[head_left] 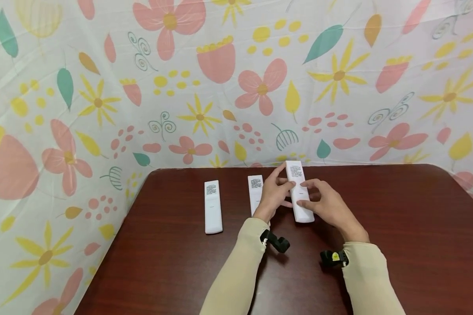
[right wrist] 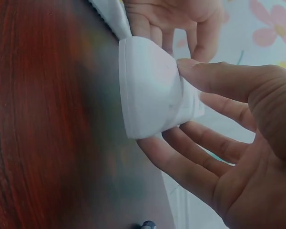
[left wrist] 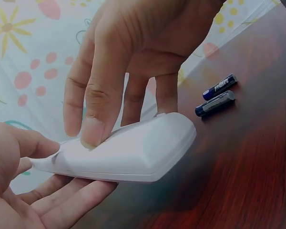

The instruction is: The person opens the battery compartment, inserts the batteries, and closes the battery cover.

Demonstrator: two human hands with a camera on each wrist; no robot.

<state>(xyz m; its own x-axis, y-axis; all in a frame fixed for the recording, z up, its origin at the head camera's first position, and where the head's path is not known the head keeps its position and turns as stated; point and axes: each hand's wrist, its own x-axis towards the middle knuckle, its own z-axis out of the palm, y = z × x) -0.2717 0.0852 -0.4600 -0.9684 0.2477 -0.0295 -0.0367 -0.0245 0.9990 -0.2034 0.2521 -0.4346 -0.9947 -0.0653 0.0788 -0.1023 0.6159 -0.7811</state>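
A white remote control [head_left: 301, 205], its printed label face up, is held between both hands near the far side of the table. My left hand [head_left: 275, 192] grips its upper part, thumb on top and fingers underneath, as the left wrist view shows. From the other side my right hand [head_left: 331, 205] pinches the remote, thumb and index fingertip on the upper face. In the right wrist view its rounded end [right wrist: 150, 88] faces the camera. Two dark batteries [left wrist: 217, 98] lie side by side on the table beyond the remote; the right hand hides them in the head view.
Two more white remotes lie label up on the dark wooden table [head_left: 161, 262]: one [head_left: 213, 210] to the left, another [head_left: 255, 188] partly behind the left hand. A floral cloth [head_left: 220, 109] hangs along the table's far and left edges.
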